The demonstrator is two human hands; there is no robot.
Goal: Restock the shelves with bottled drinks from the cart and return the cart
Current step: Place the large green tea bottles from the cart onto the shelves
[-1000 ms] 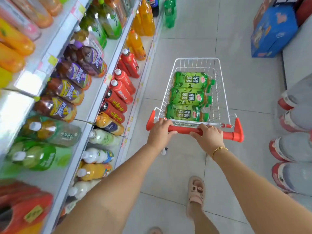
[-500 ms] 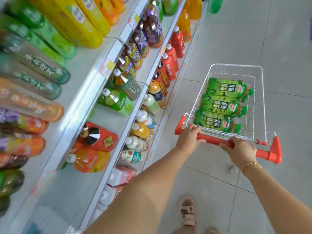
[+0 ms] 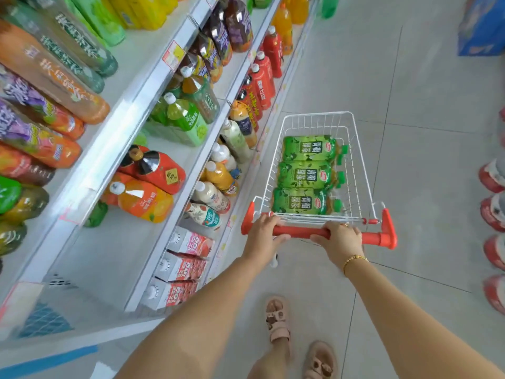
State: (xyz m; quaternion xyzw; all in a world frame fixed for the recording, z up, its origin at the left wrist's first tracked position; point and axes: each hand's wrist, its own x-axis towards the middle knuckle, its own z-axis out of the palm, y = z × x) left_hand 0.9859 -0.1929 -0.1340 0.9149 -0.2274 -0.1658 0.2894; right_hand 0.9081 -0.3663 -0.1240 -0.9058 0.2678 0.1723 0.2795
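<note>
Bottled drinks with green labels lie on their sides in the white wire cart. There are three of them in a row from the near end to the far end, their green caps pointing toward the right of the frame. The cart stands on the grey tiled floor at centre right, just beside the lowest tier of the shelves, which fill the left half of the frame with orange, red, purple and green bottles. Both hands grip the red handle. The left hand is at its left end, fingers curled over the top and thumb tucked below. The right hand is right of the middle, fingers wrapped over the bar. A gold bracelet circles the right wrist. Pink-and-white cartons sit on the bottom shelf at lower centre-left, near the left forearm. Two beige sandals show at the bottom of the frame, behind the cart. A blue box sits in the upper right corner – well apart from the cart – and red-and-white packages line the right edge.
</note>
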